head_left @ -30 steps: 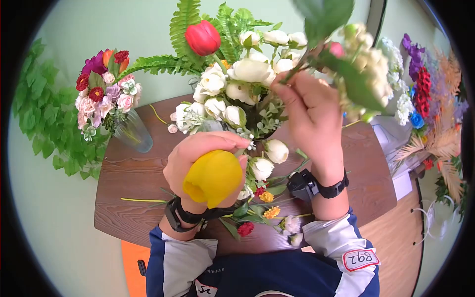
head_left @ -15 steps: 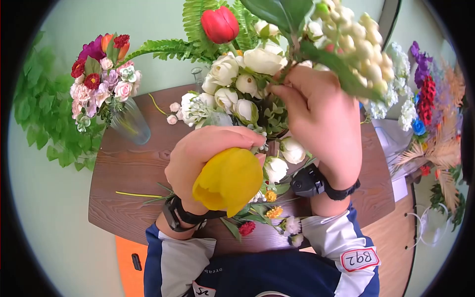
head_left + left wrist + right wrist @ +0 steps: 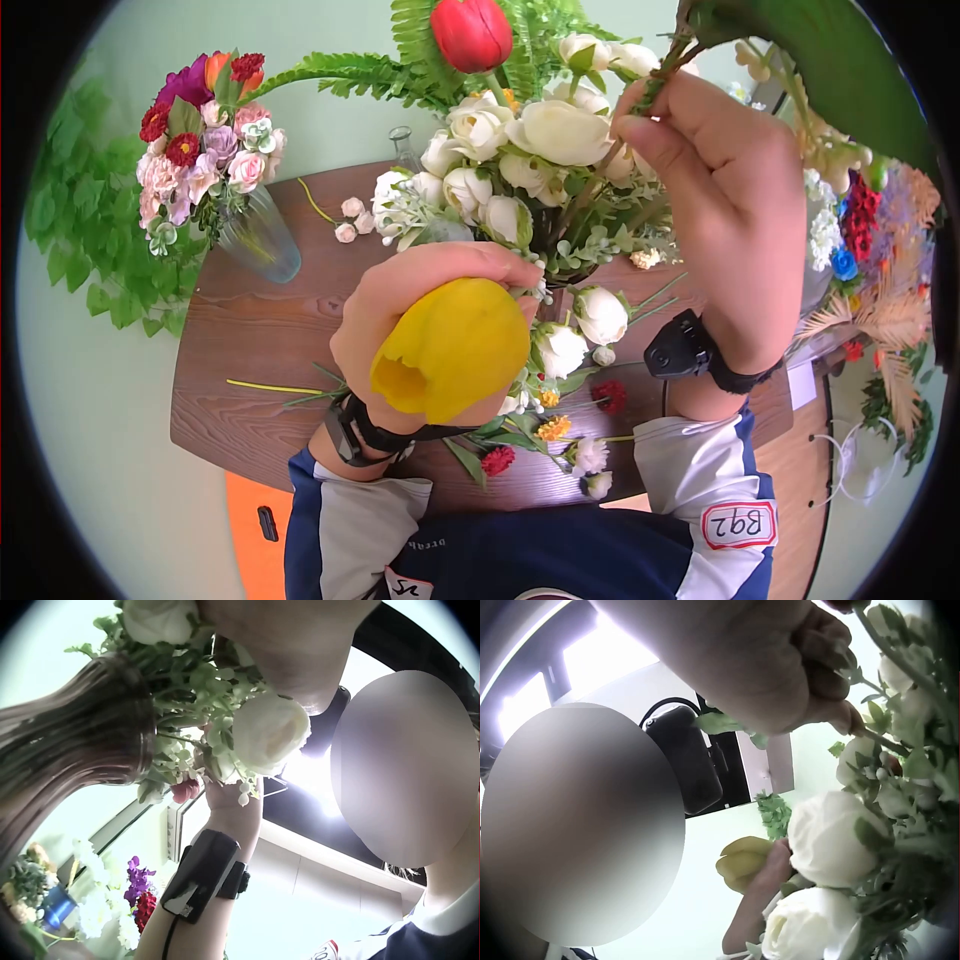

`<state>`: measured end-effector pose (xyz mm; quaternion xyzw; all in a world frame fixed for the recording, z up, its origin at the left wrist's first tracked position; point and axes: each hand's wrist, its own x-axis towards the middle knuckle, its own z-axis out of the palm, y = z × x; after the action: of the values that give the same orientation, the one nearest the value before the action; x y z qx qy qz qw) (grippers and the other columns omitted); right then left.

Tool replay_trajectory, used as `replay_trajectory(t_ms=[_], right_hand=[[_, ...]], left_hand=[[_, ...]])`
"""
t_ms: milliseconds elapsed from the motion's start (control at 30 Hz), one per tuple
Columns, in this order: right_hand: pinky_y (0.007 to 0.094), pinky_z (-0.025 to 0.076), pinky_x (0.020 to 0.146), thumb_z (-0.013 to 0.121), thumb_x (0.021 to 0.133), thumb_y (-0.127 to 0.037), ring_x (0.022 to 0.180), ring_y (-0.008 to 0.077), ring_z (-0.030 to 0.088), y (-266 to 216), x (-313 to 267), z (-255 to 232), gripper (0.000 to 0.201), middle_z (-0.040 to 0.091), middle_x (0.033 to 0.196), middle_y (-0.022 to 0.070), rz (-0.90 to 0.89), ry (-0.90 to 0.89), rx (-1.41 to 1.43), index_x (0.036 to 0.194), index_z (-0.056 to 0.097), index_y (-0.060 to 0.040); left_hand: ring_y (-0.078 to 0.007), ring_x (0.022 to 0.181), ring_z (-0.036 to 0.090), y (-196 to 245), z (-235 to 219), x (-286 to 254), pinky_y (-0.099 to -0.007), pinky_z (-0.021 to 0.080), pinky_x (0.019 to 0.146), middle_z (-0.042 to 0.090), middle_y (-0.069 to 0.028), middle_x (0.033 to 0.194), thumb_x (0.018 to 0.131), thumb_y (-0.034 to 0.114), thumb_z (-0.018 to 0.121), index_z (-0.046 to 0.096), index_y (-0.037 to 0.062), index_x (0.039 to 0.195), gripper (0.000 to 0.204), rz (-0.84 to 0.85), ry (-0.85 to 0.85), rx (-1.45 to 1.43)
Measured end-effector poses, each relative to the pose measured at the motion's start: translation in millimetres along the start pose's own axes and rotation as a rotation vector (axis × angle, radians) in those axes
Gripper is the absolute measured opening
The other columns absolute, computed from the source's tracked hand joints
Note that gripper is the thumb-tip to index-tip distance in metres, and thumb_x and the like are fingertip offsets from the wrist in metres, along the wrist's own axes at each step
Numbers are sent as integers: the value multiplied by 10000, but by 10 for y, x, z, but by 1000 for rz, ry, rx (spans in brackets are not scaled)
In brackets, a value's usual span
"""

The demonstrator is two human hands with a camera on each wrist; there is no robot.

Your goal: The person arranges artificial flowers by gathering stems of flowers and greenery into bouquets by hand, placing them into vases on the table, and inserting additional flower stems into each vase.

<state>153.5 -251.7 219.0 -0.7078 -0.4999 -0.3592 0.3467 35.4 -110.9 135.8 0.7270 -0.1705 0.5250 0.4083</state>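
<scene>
My left hand [image 3: 375,310] is curled in front of the bouquet, with a yellow tulip [image 3: 460,350] over its knuckles; the tulip's stem is hidden, but the hand appears to grip it. White flowers [image 3: 560,132] crowd just beyond those fingertips. Thumb and fingers of my right hand [image 3: 730,190] pinch the stem of a leafy branch [image 3: 672,65] with pale berries. Below the pinch, its brown stem slants down among the white flowers. A ribbed vase [image 3: 82,727] beneath the bouquet shows in the left wrist view. One red tulip [image 3: 472,35] rises above the bouquet.
A glass vase [image 3: 262,250] of pink and red flowers stands at the table's back left. Cut stems and small blooms, including a red one [image 3: 497,460], lie on the brown table [image 3: 250,345] near the body. More colourful flowers [image 3: 860,225] stand off to the right.
My right hand has moved up and to the right with the berry branch, whose leaves now loom at the top right. The left hand has stayed by the bouquet with the yellow tulip.
</scene>
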Motion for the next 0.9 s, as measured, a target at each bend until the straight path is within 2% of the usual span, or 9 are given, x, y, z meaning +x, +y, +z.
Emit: replay_trajectory(t_ms=[33, 200, 333, 400, 467, 567, 667, 833, 900], right_hand=[[264, 288, 475, 575, 807, -26, 514, 106, 330, 6, 10, -12, 90, 412, 551, 46, 15, -17, 9, 764, 545, 46], [232, 288, 496, 564, 814, -20, 554, 71, 355, -35, -23, -106, 77, 467, 622, -2, -3, 43, 74, 843, 591, 46], [199, 290, 516, 550, 844, -36, 578, 52, 381, -77, 2, -242, 108, 513, 686, -3, 158, 29, 19, 879, 604, 51], [192, 292, 512, 545, 853, -43, 586, 44, 391, -18, -20, -323, 128, 521, 699, -10, 252, 58, 265, 900, 613, 54], [192, 283, 500, 538, 861, -43, 581, 39, 388, 11, -22, -324, 138, 525, 701, -14, 256, 37, 256, 915, 619, 55], [213, 293, 487, 551, 841, -23, 554, 46, 379, 57, -48, -192, 110, 542, 686, -3, 98, 23, 164, 897, 618, 46], [215, 354, 514, 556, 827, -12, 575, 65, 437, 64, -110, -98, 103, 569, 700, 21, 115, -112, 150, 890, 623, 35], [288, 448, 783, 488, 862, -54, 980, 212, 530, 120, -726, -35, 379, 526, 1134, 106, 297, -151, 334, 1238, 438, -33], [361, 449, 899, 419, 922, -173, 1143, 278, 486, 282, -943, -10, 446, 448, 1293, 138, 392, -184, 491, 1348, 337, -70]], left_hand=[[-174, 684, 579, -1, -23, 4, -252, 493, 584, 603, -169, 862, 834, 26, 573, 390, -4, 1059, 291, 37, -89, 64], [-167, 668, 575, -18, -21, 11, -254, 490, 584, 603, -164, 862, 840, 36, 572, 391, -3, 1061, 288, 37, -76, 71], [-159, 655, 563, -17, -17, 12, -259, 477, 592, 603, -164, 864, 845, 45, 570, 389, -1, 1064, 287, 39, -83, 52], [-159, 655, 560, -3, 5, -3, -262, 474, 596, 602, -164, 864, 846, 45, 569, 388, 0, 1065, 288, 20, -60, 30], [-160, 656, 557, -16, 27, -3, -265, 471, 599, 602, -164, 864, 847, 45, 568, 387, 1, 1067, 288, 1, -27, 10], [-156, 631, 545, -30, 40, -14, -265, 464, 589, 601, -165, 834, 844, 29, 565, 386, 4, 1054, 277, 39, -12, 12], [-196, 769, 640, -31, 50, -28, -289, 520, 695, 631, -145, 862, 724, -78, 673, 467, -14, 1035, 378, 20, 46, -62], [-197, 772, 645, -26, 95, -87, -286, 523, 689, 631, -142, 871, 718, -74, 676, 458, -15, 1040, 394, -119, 134, -147], [-194, 770, 645, -3, 64, -27, -286, 523, 689, 634, -140, 862, 717, -74, 676, 458, -16, 1040, 395, -27, 99, -47]])
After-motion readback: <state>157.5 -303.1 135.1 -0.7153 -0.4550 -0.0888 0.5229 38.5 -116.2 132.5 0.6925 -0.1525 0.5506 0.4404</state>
